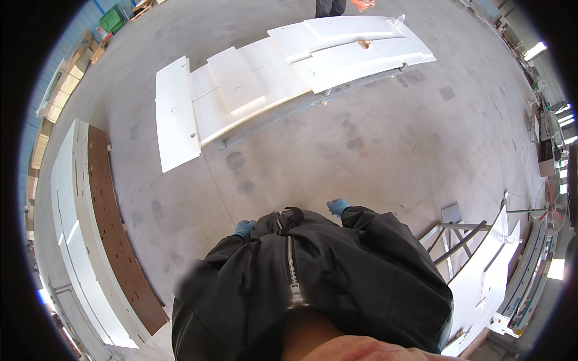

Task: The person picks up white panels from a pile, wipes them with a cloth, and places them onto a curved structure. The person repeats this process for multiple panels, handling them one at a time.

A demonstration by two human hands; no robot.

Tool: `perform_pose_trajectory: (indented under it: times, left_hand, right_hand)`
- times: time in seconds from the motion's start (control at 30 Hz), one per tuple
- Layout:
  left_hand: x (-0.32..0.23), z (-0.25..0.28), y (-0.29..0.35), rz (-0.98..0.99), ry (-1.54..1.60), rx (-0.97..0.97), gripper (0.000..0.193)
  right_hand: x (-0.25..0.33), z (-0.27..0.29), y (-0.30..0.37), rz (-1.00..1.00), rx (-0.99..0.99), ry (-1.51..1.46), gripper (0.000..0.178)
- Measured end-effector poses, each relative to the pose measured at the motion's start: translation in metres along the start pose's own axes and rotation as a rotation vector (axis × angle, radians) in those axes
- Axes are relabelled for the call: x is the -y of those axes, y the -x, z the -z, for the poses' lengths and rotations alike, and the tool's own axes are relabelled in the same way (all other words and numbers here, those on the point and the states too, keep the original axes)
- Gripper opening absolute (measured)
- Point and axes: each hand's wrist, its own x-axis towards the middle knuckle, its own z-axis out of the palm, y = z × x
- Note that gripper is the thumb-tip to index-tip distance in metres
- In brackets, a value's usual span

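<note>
My left hand (244, 228), in a blue glove, hangs low at my left side beside my dark jacket. Its fingers are too small and partly hidden to read. On the other side, my right hand (338, 207), also gloved in blue, is held a little out from the jacket with its fingers curled in; no object shows in it. Neither hand touches the white panels (211, 111), which lie on a low metal frame (271, 120) across the floor ahead of me. A small brownish item (364, 44) rests on the panels toward their right part.
Behind the far panels stands another person (330, 7), partly cut off. A long stack of white and brown boards (105, 180) runs along my left. At my lower right are another white panel (481, 283), a metal frame (460, 231) and a fan (550, 210). A green bin (112, 20) stands far left.
</note>
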Motion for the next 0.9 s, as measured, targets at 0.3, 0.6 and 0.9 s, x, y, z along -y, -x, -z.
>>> perform_pose_trajectory:
  times: [0.3, 0.6, 0.9]
  left_hand:
    - [0.012, -0.010, 0.006, -0.047, 0.000, -0.011, 0.060]
    - [0.009, -0.016, 0.024, 0.027, -0.011, 0.014, 0.062]
    - [-0.011, -0.027, 0.057, 0.127, 0.004, 0.035, 0.061]
  right_hand:
    - [-0.011, -0.003, -0.013, 0.028, -0.029, 0.079, 0.046]
    - [-0.008, 0.002, 0.006, 0.025, -0.011, -0.022, 0.041]
    - [-0.028, 0.011, -0.005, 0.004, 0.157, 0.059, 0.045]
